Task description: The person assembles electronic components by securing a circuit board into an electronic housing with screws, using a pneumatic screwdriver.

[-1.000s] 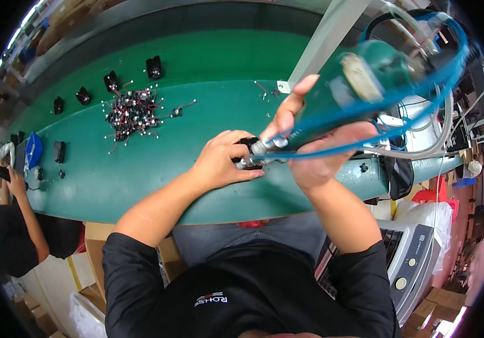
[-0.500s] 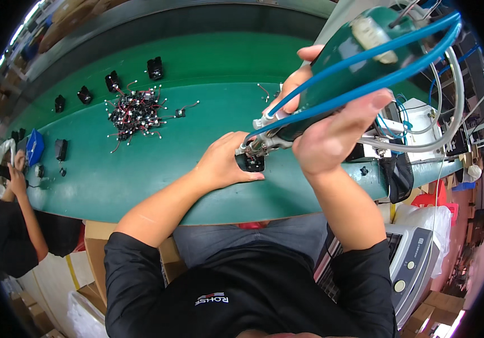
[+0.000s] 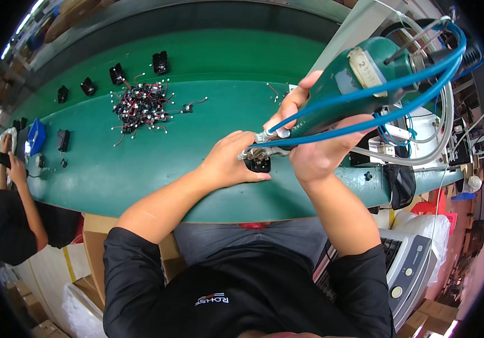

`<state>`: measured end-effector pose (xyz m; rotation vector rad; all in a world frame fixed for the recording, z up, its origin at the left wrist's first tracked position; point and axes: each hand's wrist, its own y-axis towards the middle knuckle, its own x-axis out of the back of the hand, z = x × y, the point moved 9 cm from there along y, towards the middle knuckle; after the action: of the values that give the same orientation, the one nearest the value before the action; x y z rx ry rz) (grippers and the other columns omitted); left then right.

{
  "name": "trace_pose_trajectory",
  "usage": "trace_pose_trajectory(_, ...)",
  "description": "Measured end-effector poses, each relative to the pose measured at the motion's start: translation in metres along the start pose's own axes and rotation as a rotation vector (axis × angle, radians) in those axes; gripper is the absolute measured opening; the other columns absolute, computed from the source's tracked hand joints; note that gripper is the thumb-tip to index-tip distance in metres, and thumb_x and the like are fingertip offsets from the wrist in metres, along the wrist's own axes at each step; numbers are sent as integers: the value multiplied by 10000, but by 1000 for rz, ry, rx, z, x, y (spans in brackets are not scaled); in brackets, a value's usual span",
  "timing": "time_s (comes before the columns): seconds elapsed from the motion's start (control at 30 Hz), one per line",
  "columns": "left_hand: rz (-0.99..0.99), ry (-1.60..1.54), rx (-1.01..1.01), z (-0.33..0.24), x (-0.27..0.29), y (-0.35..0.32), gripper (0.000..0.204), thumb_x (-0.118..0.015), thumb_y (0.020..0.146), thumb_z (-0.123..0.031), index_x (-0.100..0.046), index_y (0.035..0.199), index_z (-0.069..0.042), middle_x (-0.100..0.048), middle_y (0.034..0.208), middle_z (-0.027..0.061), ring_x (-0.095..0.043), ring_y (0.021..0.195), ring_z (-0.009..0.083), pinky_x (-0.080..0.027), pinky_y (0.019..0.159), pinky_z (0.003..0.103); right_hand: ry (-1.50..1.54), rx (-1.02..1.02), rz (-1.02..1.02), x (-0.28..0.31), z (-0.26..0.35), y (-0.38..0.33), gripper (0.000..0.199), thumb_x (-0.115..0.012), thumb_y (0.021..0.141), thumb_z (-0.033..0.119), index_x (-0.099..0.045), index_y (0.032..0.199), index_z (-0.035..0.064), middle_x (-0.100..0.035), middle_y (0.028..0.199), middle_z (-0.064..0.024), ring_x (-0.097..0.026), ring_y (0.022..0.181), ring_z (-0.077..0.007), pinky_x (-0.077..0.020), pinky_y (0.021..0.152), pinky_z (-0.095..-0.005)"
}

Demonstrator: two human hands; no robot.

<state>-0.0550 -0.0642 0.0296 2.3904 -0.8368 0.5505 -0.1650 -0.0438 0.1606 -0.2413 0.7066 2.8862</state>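
My left hand [image 3: 229, 161] is closed around a small black housing [image 3: 262, 165] on the green worktable, thumb along its near side. With my right hand [image 3: 319, 162] I hold a tilted green power screwdriver [image 3: 332, 79] with blue hoses. Fingers wrap the far side of its body, and the palm lies on the near side. Its metal nose [image 3: 264, 151] reaches over the black housing, close to my left fingers. The screwdriver's tip and part of the housing are hidden behind this nose and the hoses.
A pile of small black parts with wires [image 3: 142, 107] lies left of centre. Several black housings [image 3: 160, 62] stand along the belt behind. Blue hoses [image 3: 422, 107] and grey tubes loop at the right. A co-worker's hands [image 3: 13, 166] work at the far left.
The screwdriver has come down toward the housing, its body dropping and tilting further over. My right hand has moved slightly lower with it. The left hand stays on the housing.
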Motion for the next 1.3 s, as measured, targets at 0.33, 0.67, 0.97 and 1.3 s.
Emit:
trace_pose_trajectory(0.33, 11, 75, -12, -8, 7, 4, 752, -918, 679, -302, -562, 1288, -40, -628, 1188, 173, -596, 1117, 369, -481, 1000, 435, -88, 201, -135, 9, 49, 29, 966, -264, 913, 859, -505, 1260, -9, -557, 687, -47, -531, 528, -151, -479, 534, -283)
trace_pose_trajectory(0.67, -240, 548, 391, 138, 142, 109, 784, -911, 674, -219, -508, 1327, -59, -500, 1344, 182, -583, 1203, 370, -489, 1019, 428, -176, 301, -141, 34, 91, 16, 658, -347, 1063, 602, -494, 1305, 8, -623, 1024, -94, -592, 741, -126, -499, 638, -266)
trace_pose_trajectory(0.97, -495, 682, 3, -6, 184, 16, 554, -789, 846, -250, -576, 1325, -73, -531, 1433, 145, -471, 1344, 348, -370, 1090, 496, -767, 1024, 84, -19, 104, -63, 403, -740, 842, 244, -627, 1137, -6, -632, 1052, -181, -639, 1013, -329, -495, 928, -430)
trace_pose_trajectory(1.3, -1011, 429, 918, 25, 139, -485, 149, -705, 873, -52, -675, 1010, -4, -636, 1018, 146, -646, 925, 276, -529, 817, 365, -1094, 670, 651, -126, -146, 8, 309, -563, 840, -64, -713, 1091, 37, -699, 1151, -181, -657, 1099, -373, -525, 991, -458)
